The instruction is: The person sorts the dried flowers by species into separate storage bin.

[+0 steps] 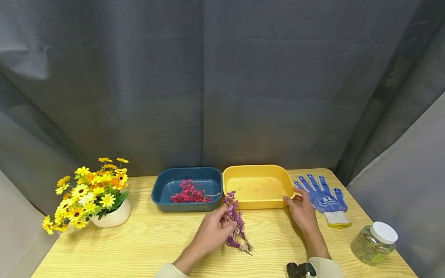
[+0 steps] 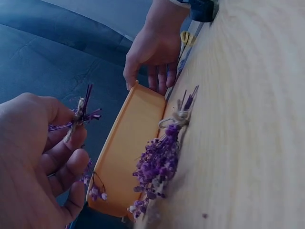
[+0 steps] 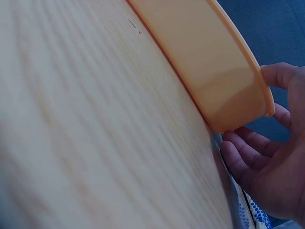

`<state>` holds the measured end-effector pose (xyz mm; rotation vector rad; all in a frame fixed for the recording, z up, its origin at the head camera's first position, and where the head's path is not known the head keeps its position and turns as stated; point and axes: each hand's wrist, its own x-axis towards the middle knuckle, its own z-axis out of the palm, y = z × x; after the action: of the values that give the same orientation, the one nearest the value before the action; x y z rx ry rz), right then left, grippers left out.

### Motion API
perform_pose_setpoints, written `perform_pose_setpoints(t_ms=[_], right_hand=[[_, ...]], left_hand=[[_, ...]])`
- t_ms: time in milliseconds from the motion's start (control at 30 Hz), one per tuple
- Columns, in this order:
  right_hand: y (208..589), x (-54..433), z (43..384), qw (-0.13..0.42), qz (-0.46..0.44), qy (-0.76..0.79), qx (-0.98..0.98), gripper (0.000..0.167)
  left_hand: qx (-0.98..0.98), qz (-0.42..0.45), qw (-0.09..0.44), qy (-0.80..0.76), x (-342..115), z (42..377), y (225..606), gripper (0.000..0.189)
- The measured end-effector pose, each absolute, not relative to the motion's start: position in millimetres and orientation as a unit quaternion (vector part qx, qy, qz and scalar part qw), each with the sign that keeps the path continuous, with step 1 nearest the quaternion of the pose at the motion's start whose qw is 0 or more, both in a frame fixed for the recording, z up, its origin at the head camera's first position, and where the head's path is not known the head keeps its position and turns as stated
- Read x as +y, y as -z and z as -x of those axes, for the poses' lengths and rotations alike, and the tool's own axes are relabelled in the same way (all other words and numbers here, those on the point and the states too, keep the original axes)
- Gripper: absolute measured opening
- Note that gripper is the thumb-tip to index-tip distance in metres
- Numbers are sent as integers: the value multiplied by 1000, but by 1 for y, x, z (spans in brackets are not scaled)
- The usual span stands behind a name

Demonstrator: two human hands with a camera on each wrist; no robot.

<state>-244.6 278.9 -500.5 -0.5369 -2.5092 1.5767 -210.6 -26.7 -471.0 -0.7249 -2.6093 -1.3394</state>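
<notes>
The left hand (image 1: 213, 228) pinched one purple flower bunch (image 2: 84, 115).
A second bunch (image 2: 159, 164) lay just right of that hand; farther right, the right hand (image 1: 303, 213) gripped a corner of the yellow tray (image 1: 257, 204).

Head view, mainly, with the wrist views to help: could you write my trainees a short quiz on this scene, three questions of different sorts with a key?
1. True or false: the right hand touches the yellow tray.
2. Which of these lies in the blue tray?
A. The glove
B. The pink flowers
C. The jar
3. Fill in the colour: the left hand pinches a flower bunch that is ____.

Key: 1. True. 2. B. 3. Purple.
</notes>
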Motion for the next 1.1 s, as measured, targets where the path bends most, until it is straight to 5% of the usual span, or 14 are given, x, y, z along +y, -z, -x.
perform_pose_setpoints(t_ms=[1100], right_hand=[[502, 279, 244, 73, 179, -535, -823, 65]], left_hand=[[-855, 302, 153, 392, 13, 235, 416, 7]])
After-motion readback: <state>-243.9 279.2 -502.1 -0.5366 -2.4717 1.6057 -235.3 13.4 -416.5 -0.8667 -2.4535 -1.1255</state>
